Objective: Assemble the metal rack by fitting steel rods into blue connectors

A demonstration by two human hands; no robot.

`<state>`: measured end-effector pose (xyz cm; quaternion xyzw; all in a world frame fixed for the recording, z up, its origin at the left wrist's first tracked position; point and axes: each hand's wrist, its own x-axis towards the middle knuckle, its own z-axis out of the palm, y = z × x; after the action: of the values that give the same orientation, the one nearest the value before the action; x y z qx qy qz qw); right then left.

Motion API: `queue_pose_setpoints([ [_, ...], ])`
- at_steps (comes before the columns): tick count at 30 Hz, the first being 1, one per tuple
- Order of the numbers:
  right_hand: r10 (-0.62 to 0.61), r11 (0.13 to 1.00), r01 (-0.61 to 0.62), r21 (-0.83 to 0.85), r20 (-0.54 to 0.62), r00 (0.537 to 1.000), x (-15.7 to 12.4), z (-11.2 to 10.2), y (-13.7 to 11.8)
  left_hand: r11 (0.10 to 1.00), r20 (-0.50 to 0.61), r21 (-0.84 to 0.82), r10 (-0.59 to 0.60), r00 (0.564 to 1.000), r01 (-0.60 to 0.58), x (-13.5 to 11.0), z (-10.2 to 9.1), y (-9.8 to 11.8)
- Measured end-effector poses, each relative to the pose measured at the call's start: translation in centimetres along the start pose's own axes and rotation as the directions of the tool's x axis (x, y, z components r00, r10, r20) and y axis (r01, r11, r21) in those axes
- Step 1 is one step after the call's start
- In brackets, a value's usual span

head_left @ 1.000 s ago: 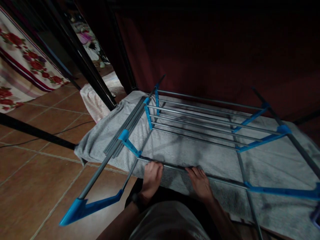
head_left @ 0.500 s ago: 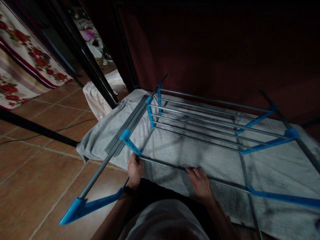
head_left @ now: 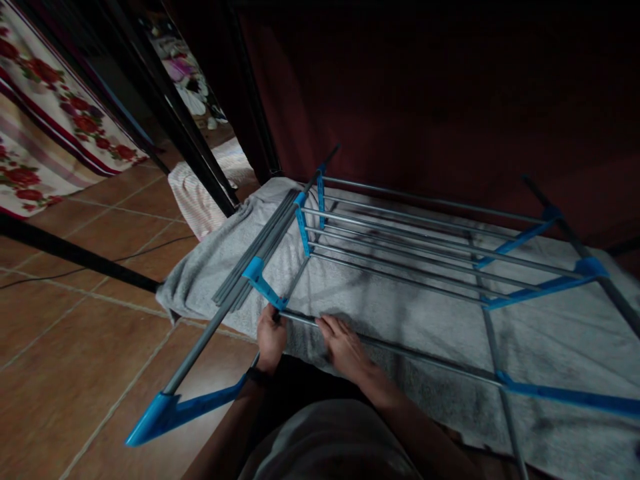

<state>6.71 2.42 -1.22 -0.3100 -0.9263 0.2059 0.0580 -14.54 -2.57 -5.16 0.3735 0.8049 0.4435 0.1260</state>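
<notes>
A clothes drying rack of grey metal tubes with blue plastic joints (head_left: 265, 288) lies across a grey cloth. My left hand (head_left: 271, 341) is closed round the rack's tube at the near left corner, just below a blue joint. Along the near bar (head_left: 425, 358), my right hand (head_left: 345, 345) rests with its fingers together and curled over the tube, a short way right of the left hand. Its thumb is hidden. A bundle of loose-looking grey tubes (head_left: 257, 257) lies along the rack's left side. One blue foot (head_left: 155, 420) sticks out at the lower left.
The grey cloth (head_left: 430, 327) covers a low, long surface against a dark red hanging (head_left: 400, 113). Black metal poles (head_left: 80, 253) stand at the left. A thin cable (head_left: 125, 259) crosses the tiled floor (head_left: 65, 353). A flowered curtain (head_left: 65, 107) hangs at the upper left.
My right hand has slid left along the near bar, closer to my left hand. The left hand keeps its hold at the corner. The view has shifted slightly.
</notes>
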Motion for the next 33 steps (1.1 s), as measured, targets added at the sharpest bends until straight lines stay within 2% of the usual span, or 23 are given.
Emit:
queue_pose_setpoints([
  [2, 0.02, 0.999, -0.022, 0.029, 0.074, 0.997, 3.1, -0.1, -1.6, 1.0, 0.019, 0.008, 0.014, 1.0, -0.014, 0.1, -0.1, -0.1],
  [4, 0.002, 0.999, -0.005, 0.035, 0.099, 0.995, 5.5, -0.1, -2.7, 0.999, 0.018, 0.031, 0.013, 1.0, -0.013, 0.1, -0.1, -0.2],
  [9, -0.049, 0.999, 0.048, 0.013, 0.127, 0.991, 8.5, 0.2, -4.2, 0.997, -0.007, 0.081, 0.0, 1.0, 0.0, 0.4, 0.1, -0.4],
  [18, -0.057, 0.997, 0.064, -0.034, 0.19, 0.98, 9.2, 0.9, -4.8, 0.997, -0.008, 0.078, -0.001, 1.0, 0.002, 0.7, 0.1, -0.6],
  [33, -0.024, 0.999, 0.031, -0.034, 0.196, 0.98, 9.6, 1.0, -4.3, 0.993, -0.022, 0.069, -0.098, 0.995, 0.099, 0.5, -0.1, 0.6],
])
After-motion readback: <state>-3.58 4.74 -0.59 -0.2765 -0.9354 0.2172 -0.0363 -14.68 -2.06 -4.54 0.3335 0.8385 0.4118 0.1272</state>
